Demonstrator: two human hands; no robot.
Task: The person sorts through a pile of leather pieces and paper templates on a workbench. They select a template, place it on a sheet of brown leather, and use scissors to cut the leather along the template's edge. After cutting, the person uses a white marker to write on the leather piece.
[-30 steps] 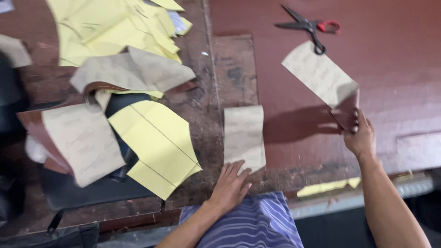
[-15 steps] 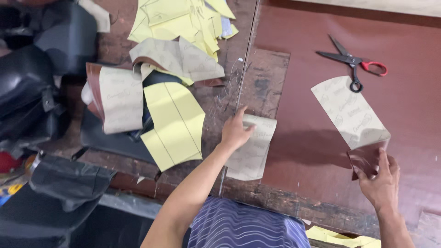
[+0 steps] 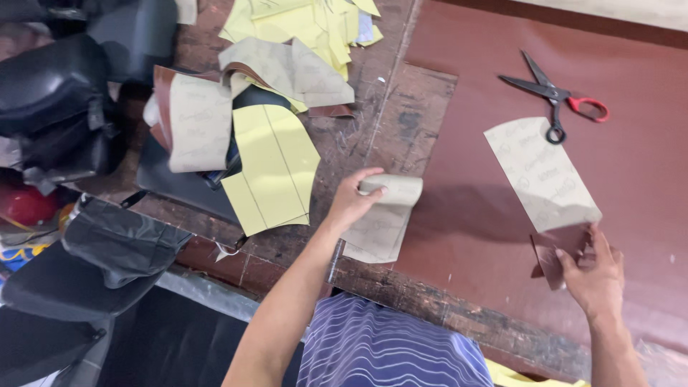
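My left hand [image 3: 352, 203] grips the top edge of a beige pattern piece [image 3: 381, 222] and curls it up off the worn wooden table. My right hand [image 3: 592, 274] holds the lower brown corner of a second beige-backed leather piece [image 3: 539, 172], which lies on the large reddish-brown sheet [image 3: 645, 179]. Red-handled scissors [image 3: 557, 96] lie on that sheet beyond the second piece.
Yellow paper patterns [image 3: 272, 166] and more beige and brown cut pieces [image 3: 287, 68] are piled to the left on the table [image 3: 401, 100]. Black bags and leather scraps [image 3: 64, 93] crowd the far left. The table's front edge [image 3: 423, 301] runs just before my striped shirt.
My left hand has gone from resting on the beige piece to pinching its top edge and folding it upward. The view shifted left; my right hand keeps its hold.
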